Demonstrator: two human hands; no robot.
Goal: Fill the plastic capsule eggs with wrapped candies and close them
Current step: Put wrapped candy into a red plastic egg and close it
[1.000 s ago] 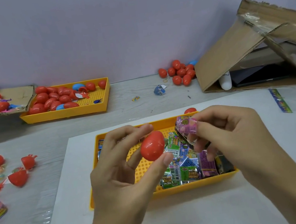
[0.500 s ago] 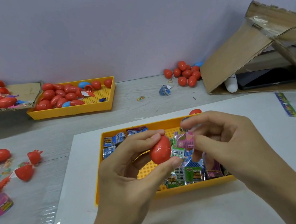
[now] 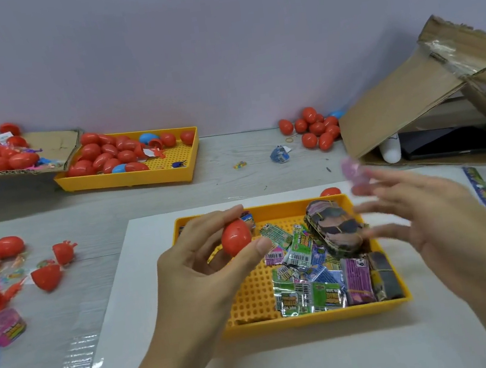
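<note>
Left hand fingers pinch our closed red plastic capsule egg, right hand spread open, blurred pink wrapped candy by its fingertips; next, we judge, opening the egg.

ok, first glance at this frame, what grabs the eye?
The red egg gripped in the left hand at centre, over the yellow tray of bright wrapped candies. To its right, the blurred right hand with a pink wrapper at its fingertips. Heaps of red eggs fill a second yellow tray at the back left.
</note>
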